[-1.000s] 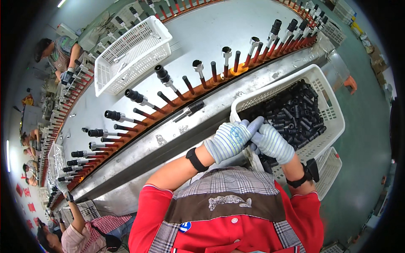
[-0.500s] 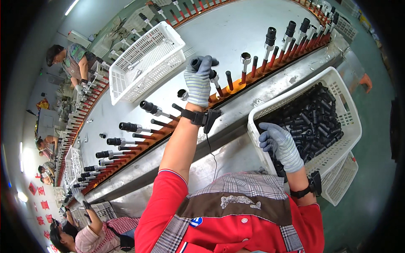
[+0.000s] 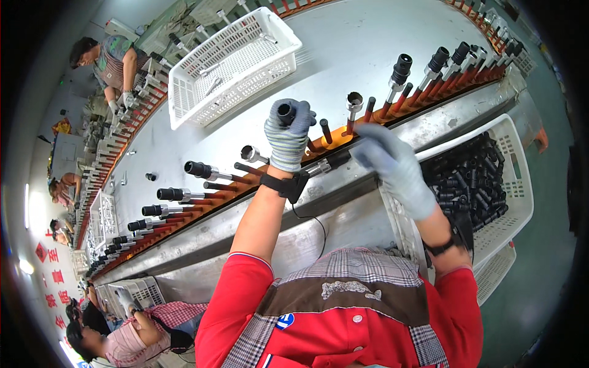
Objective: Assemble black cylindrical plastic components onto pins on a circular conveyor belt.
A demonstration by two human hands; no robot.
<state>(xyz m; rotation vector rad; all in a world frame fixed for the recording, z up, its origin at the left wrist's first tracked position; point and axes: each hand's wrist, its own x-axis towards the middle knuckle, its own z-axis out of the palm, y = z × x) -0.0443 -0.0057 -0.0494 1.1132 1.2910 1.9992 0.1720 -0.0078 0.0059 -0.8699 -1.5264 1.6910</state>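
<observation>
My left hand (image 3: pixel 287 136), in a grey knit glove, is closed around a black cylindrical cap (image 3: pixel 285 113) held over the orange rail of pegs (image 3: pixel 331 140). My right hand (image 3: pixel 392 168), also gloved and blurred, reaches toward the rail with its fingers spread; nothing shows in it. Just beyond it stand a bare metal fitting (image 3: pixel 354 102) and a capped peg (image 3: pixel 400 69). A white basket (image 3: pixel 514 202) full of black caps (image 3: pixel 472 178) sits at my right.
A white empty-looking basket (image 3: pixel 233 64) rests on the grey table beyond the rail. More capped pegs (image 3: pixel 172 194) line the rail to the left. Other people (image 3: pixel 110 61) work along the line at far left and at the lower left.
My left hand stays at the rail with a cap, a little lower in the picture. My right hand has left the basket of caps and risen toward the rail.
</observation>
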